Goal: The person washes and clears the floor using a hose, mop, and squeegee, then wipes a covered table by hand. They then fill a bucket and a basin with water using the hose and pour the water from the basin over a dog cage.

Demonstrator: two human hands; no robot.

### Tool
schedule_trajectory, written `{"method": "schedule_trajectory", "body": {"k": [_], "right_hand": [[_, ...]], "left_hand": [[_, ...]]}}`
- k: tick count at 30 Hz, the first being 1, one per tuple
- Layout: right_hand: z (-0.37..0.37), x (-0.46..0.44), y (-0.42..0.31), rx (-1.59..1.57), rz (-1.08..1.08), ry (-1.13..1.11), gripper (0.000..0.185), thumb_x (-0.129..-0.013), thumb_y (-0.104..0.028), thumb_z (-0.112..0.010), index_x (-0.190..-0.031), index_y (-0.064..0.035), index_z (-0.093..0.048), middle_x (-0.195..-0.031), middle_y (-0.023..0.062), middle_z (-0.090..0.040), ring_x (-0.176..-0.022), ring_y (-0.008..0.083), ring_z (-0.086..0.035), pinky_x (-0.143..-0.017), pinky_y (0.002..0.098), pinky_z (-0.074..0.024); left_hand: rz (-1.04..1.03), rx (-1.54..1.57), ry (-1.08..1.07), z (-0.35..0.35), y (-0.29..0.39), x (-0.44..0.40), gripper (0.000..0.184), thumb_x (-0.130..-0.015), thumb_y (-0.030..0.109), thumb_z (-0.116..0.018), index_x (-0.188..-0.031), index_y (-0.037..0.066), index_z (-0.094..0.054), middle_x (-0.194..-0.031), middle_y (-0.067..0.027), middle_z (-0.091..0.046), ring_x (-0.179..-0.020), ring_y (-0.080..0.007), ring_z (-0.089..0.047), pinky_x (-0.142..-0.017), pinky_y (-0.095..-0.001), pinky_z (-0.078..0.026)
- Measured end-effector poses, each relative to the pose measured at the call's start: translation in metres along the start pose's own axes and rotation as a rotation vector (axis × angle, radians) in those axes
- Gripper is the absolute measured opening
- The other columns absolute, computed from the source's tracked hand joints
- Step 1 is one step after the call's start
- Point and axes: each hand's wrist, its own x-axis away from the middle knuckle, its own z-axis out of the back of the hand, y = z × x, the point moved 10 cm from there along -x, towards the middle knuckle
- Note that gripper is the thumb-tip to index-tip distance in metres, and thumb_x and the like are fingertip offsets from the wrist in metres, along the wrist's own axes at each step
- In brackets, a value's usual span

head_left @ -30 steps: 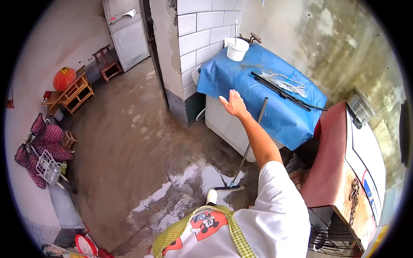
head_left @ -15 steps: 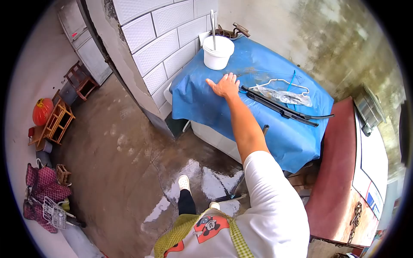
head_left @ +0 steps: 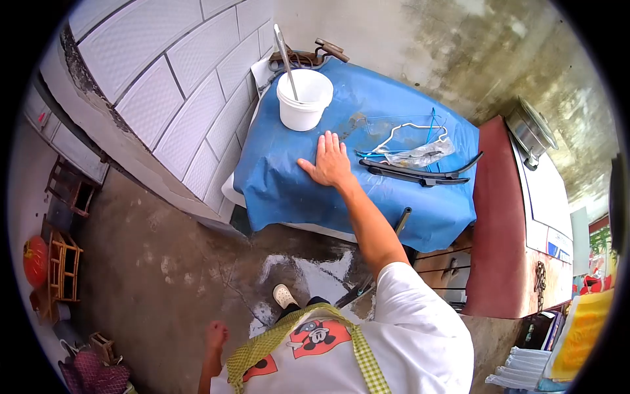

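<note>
My right hand [head_left: 327, 162] lies flat on the blue cover [head_left: 275, 190], its fingers spread and nothing under them that I can see. Just beyond the fingertips stands a white bucket [head_left: 300, 117] with a metal-handled utensil [head_left: 283, 56] leaning in it; its lower end is hidden. To the right of the hand lie black wiper blades [head_left: 420, 175], a clear plastic bag [head_left: 430, 152] and a white hanger [head_left: 394, 134]. My left hand [head_left: 216, 333] hangs low beside the apron [head_left: 275, 341], over the floor, fingers curled in and no object showing.
A white brick-pattern wall [head_left: 190, 85] borders the covered surface on the left. Rusty metal parts [head_left: 328, 49] sit at its back corner. At right are a red-sided chest [head_left: 499, 223] and a metal pot [head_left: 530, 128]. The floor [head_left: 157, 262] has white patches near my feet.
My view has shifted right and my body is closer to the covered surface. My right hand stays flat on the cover, now nearer the bucket's front. My left hand has come into view.
</note>
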Motion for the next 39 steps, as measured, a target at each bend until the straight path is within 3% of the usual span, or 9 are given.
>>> {"method": "schedule_trajectory", "body": {"k": [6,10,17,22,24,28,31,35,39], "right_hand": [[-0.002,-0.026,0.032,-0.13,-0.163,0.113,0.066,-0.085,-0.043,-0.037,-0.128,0.0054,-0.026,-0.136,0.0212,-0.021,-0.128,0.0331,-0.017,-0.103,0.0448,-0.0149],[0.001,-0.061,0.078,-0.152,-0.523,0.177,0.064,-0.084,-0.04,-0.038,-0.129,0.0038,-0.026,-0.138,0.0197,-0.02,-0.129,0.0311,-0.015,-0.103,0.0453,-0.0121],[0.01,-0.087,0.113,-0.107,-0.732,0.129,0.075,-0.083,-0.05,-0.034,-0.131,0.0051,-0.02,-0.14,0.0187,-0.012,-0.131,0.0295,-0.007,-0.104,0.0443,-0.007],[-0.011,-0.035,-0.056,-0.107,0.017,-0.073,0.075,-0.084,-0.053,-0.031,-0.131,0.0041,-0.021,-0.139,0.0185,-0.015,-0.131,0.0297,-0.009,-0.104,0.0439,-0.0089],[-0.015,-0.042,-0.04,-0.244,-0.006,0.006,0.076,-0.083,-0.055,-0.033,-0.13,0.0037,-0.024,-0.138,0.0204,-0.019,-0.129,0.0306,-0.015,-0.103,0.046,-0.0128],[0.008,-0.099,0.109,-0.117,-0.578,0.168,0.08,-0.081,-0.056,-0.036,-0.132,0.0034,-0.02,-0.14,0.0188,-0.014,-0.131,0.0287,-0.008,-0.104,0.0449,-0.0081],[0.007,-0.119,0.106,-0.051,-0.713,0.184,0.078,-0.082,-0.055,-0.033,-0.132,0.0031,-0.02,-0.14,0.0177,-0.014,-0.131,0.0289,-0.008,-0.104,0.0447,-0.0077],[-0.017,-0.091,-0.086,-0.126,0.117,-0.069,0.072,-0.084,-0.052,-0.029,-0.131,0.0019,-0.023,-0.14,0.0147,-0.017,-0.13,0.0264,-0.013,-0.104,0.0454,-0.0106],[-0.008,-0.097,-0.02,-0.139,-0.006,-0.033,0.072,-0.082,-0.053,-0.035,-0.132,-0.0022,-0.024,-0.14,0.0127,-0.017,-0.131,0.0255,-0.012,-0.103,0.0465,-0.0109]], "left_hand": [[-1.06,-0.271,-0.2,-0.143,0.424,0.02,0.039,-0.081,0.013,-0.053,-0.119,0.008,-0.044,-0.075,-0.0001,-0.053,-0.062,-0.0074,-0.047,-0.057,-0.021,-0.04],[-1.324,-0.774,-0.045,-0.251,0.572,0.078,0.054,-0.074,0.029,-0.061,-0.123,0.02,-0.038,-0.085,-0.0151,-0.059,-0.077,-0.0298,-0.058,-0.067,-0.0395,-0.045],[-1.35,-0.956,0.103,-0.282,0.623,0.059,0.034,-0.071,0.033,-0.064,-0.09,0.008,-0.052,-0.083,-0.0186,-0.06,-0.083,-0.0363,-0.057,-0.069,-0.0445,-0.044],[-1.356,-0.953,0.092,-0.231,0.642,0.068,0.032,-0.069,0.031,-0.066,-0.082,0.005,-0.052,-0.076,-0.0172,-0.06,-0.075,-0.0358,-0.057,-0.061,-0.0428,-0.044],[-1.391,-0.951,0.097,-0.211,0.644,0.07,0.031,-0.069,0.03,-0.066,-0.08,0.005,-0.052,-0.074,-0.0178,-0.059,-0.072,-0.0357,-0.057,-0.058,-0.0415,-0.043],[-1.313,-0.977,0.099,-0.183,0.637,0.059,0.03,-0.069,0.029,-0.066,-0.078,0.004,-0.051,-0.07,-0.0186,-0.058,-0.068,-0.0349,-0.057,-0.056,-0.0405,-0.042],[-1.294,-0.893,0.125,-0.163,0.632,0.063,0.031,-0.069,0.029,-0.066,-0.078,0.003,-0.051,-0.062,-0.0164,-0.057,-0.062,-0.0321,-0.057,-0.054,-0.0394,-0.041],[-1.303,-0.873,0.121,-0.159,0.635,0.061,0.031,-0.069,0.028,-0.066,-0.079,0.003,-0.051,-0.063,-0.0161,-0.057,-0.06,-0.0312,-0.058,-0.053,-0.0381,-0.042],[-1.352,-0.83,0.104,-0.151,0.631,0.075,0.031,-0.069,0.027,-0.067,-0.077,0.001,-0.05,-0.064,-0.0171,-0.058,-0.061,-0.031,-0.058,-0.053,-0.0375,-0.042]]}}
